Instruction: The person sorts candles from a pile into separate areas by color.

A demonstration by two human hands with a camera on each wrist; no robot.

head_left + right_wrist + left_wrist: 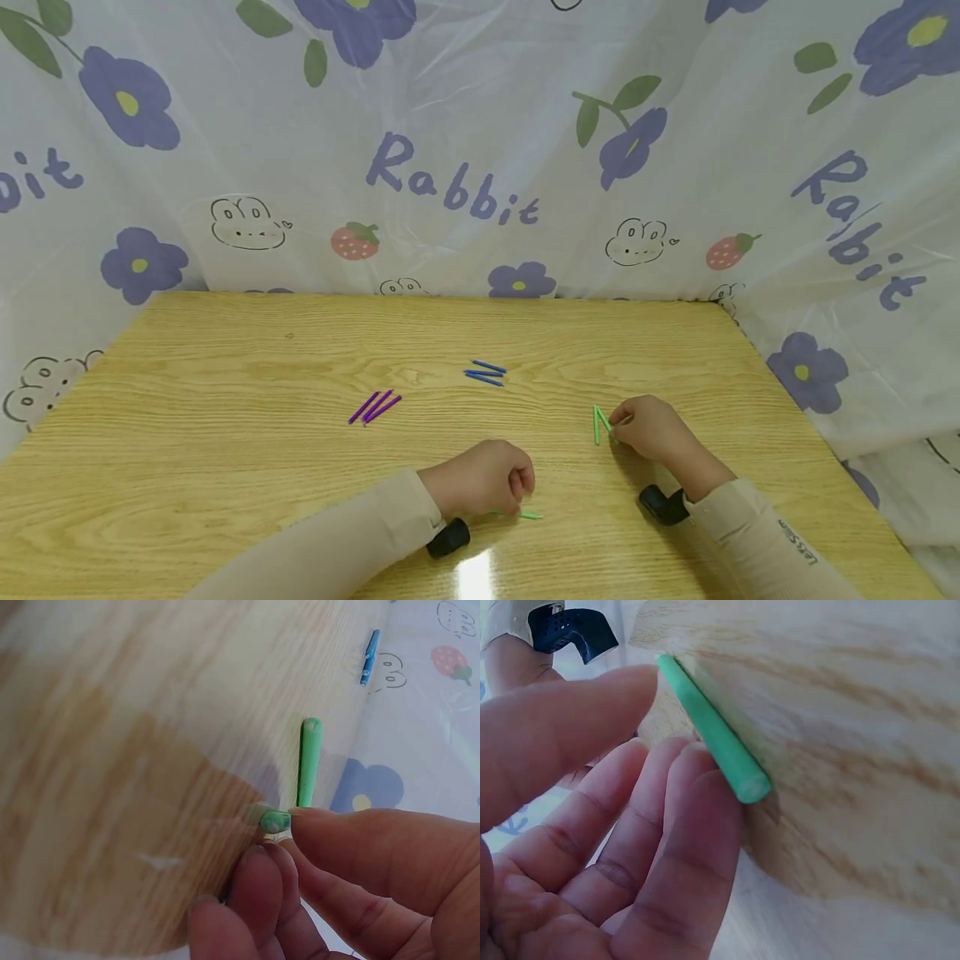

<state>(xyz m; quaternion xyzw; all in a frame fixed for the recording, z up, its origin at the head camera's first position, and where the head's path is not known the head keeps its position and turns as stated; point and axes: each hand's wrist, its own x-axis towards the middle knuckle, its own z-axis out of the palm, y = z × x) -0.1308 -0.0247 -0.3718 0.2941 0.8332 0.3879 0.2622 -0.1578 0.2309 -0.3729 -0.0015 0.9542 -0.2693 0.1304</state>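
My left hand (483, 479) is low over the table just left of centre, fingers bent downward. A green candle (716, 739) lies on the wood at its fingertips; in the left wrist view a gap shows between thumb and fingers. Further right, my right hand (651, 429) pinches another green candle (275, 820) between thumb and fingertips, seen nearly end-on in the right wrist view. Beside it lies one more green candle (597, 427), their far ends close together like an upside-down V.
Three purple candles (382, 407) lie left of centre. Three blue candles (485, 374) lie near the middle, further back. A patterned sheet (450, 108) hangs behind and beside the wooden table (225, 467). Each wrist carries a black camera (448, 538).
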